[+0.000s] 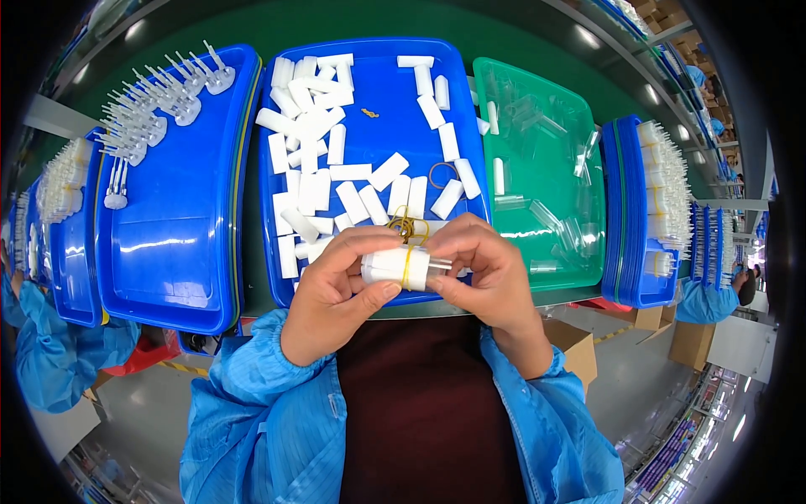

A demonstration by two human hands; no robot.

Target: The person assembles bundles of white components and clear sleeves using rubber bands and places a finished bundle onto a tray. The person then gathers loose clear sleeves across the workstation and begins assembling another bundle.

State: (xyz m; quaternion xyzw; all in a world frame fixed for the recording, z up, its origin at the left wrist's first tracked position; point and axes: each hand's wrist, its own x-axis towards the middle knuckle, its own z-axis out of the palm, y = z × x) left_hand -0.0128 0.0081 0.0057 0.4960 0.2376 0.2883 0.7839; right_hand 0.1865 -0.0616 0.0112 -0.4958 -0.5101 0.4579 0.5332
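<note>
Between both hands, in front of my chest, is a bundle of white tube-like pieces [382, 269] with a yellow rubber band [407, 267] around it. My left hand [327, 294] is closed on its left end, thumb below and fingers above. My right hand [495, 277] pinches the right end, where clear and thin rod-like parts stick out. Just behind the bundle lies a clump of yellow rubber bands [405, 223], on the near part of a blue tray [374, 44]. Many loose white cylinders [315, 124] are scattered in that tray.
To the right, a green tray [537, 76] holds clear tubes [546, 217] and a few white ones. A blue tray [176, 277] on the left carries clusters of white pieces with thin rods [138, 122]. Stacked blue trays [621, 210] stand far right. Co-workers in blue sleeves [59, 353] are at both sides.
</note>
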